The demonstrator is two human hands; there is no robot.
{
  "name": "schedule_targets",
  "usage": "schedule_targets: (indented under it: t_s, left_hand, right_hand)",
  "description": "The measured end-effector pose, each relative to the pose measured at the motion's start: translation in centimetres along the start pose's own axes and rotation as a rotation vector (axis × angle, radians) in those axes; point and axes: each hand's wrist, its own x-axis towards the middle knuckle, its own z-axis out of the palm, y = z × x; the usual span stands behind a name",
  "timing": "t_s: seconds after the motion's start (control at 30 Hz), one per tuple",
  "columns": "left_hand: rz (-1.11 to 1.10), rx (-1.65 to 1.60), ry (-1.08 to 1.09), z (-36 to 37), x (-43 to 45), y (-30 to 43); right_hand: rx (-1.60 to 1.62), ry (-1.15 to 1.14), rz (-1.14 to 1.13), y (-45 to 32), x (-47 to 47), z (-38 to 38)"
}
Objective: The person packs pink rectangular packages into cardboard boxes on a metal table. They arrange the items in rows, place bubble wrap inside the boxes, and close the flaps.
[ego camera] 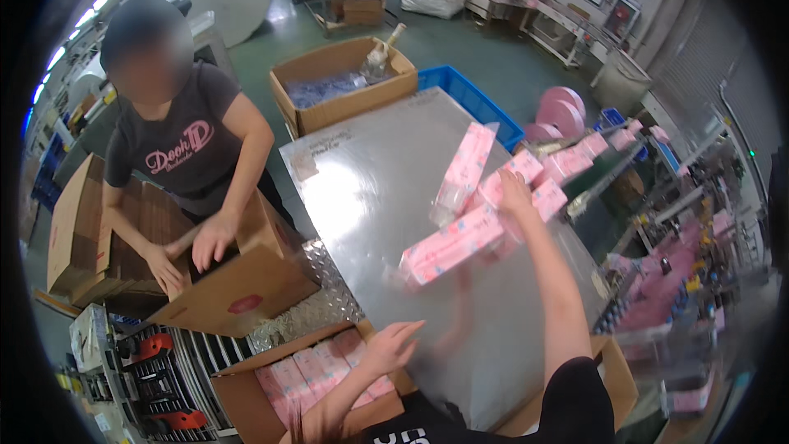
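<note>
Stretched across the metal table (pixel 394 179), my right hand (pixel 515 194) lies on the pink plastic-wrapped packs, its fingers over one pack (pixel 524 166). Whether it grips that pack I cannot tell. A long pink pack (pixel 453 243) lies on the table to the left of my right wrist, and another long pack (pixel 466 163) lies beyond it at an angle. Nothing is in my left hand (pixel 391 348), which hovers with fingers extended over the table-side edge of an open cardboard carton (pixel 237 391). Pink packs (pixel 308 373) stand in rows inside this carton, partly hidden by my left forearm.
A co-worker (pixel 179 117) across on the left has both hands at an open carton (pixel 246 290). Flattened cartons are stacked behind. A conveyor (pixel 601 182) brings more packs from the right. A blue crate (pixel 471 105) and a large cardboard box (pixel 345 98) stand beyond the table.
</note>
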Motion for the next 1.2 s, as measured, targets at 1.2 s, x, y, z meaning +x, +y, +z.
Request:
schedule_targets:
  t_s: [1.2]
  left_hand:
    - [-0.406, 0.639, -0.031, -4.7, 14.8, -5.1]
  right_hand:
    - [-0.234, -0.078, -0.278, 15.4, 1.5, -0.1]
